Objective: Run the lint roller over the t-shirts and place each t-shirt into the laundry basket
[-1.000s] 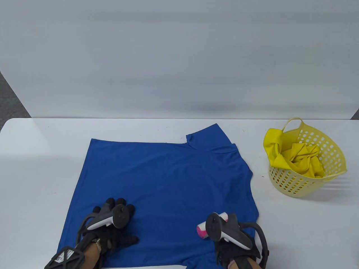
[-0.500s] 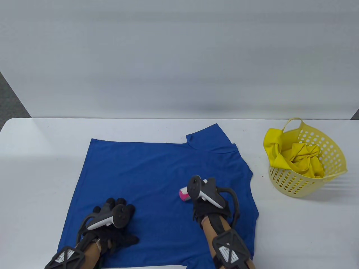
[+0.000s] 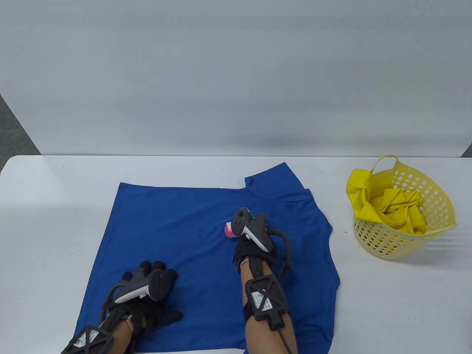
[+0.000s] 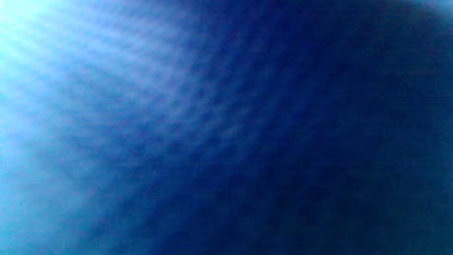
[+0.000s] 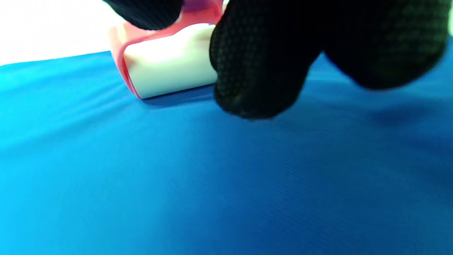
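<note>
Black gloved fingers [image 5: 262, 71] of the right hand [image 3: 254, 250] are curled round the lint roller [image 5: 170, 63], set on the blue t-shirt [image 3: 206, 221] mid-table; handle hidden | left hand [image 3: 147, 306] is laid flat on the shirt, fingers spread, partly covered by its tracker [image 3: 147, 287] | left wrist view is only blue blur | yellow t-shirt [image 3: 394, 214] sits in the laundry basket [image 3: 438, 206], right.

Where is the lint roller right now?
In the table view, the lint roller sits on the middle of the blue t-shirt, gripped by the right hand, left of the yellow basket.
</note>
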The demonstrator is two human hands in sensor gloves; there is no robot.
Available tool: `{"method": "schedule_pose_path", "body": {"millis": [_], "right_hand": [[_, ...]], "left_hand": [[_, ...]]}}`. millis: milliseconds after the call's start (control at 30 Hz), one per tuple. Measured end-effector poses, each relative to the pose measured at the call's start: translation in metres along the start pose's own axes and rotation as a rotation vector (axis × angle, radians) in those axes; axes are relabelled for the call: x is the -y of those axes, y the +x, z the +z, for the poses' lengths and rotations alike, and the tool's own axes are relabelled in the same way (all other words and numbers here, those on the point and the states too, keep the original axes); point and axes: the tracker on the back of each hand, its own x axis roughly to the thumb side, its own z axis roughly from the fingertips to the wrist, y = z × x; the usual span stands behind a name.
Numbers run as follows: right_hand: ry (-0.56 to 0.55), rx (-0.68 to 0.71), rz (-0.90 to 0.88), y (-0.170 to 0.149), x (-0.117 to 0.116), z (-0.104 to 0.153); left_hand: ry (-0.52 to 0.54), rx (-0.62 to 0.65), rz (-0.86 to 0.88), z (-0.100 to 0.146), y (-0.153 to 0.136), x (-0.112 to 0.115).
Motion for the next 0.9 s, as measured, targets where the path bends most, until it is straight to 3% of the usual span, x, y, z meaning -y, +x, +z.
{"method": "schedule_pose_path", "body": {"millis": [200,367,567,667,800,900], "right_hand": [[0.093,0.121,0.107,-0.045,-0.015,0.087],[0.137,0.125,0.117,-0.07,-0.025,0.132],[0.1,0.107,0.081,-0.072,-0.028,0.138],[0.02,0.095,0.078,-0.064,-0.025,0.139],[-0.098,0.213,-0.015,-0.025,-0.014,0.15],[-0.053,0.3,-0.081,0.007,-0.015,0.154]], "left_hand": [[-0.002,0.003,0.001,0.0,0.0,0.0],[-0.003,0.003,0.0,0.0,0.0,0.0],[-0.001,0.002,-0.001,0.0,0.0,0.0],[0.0,0.002,0.001,0.0,0.0,0.0],[0.018,0.01,0.007,0.001,-0.001,-0.001],[0.049,0.005,-0.007,0.005,-0.003,-0.004]]}}
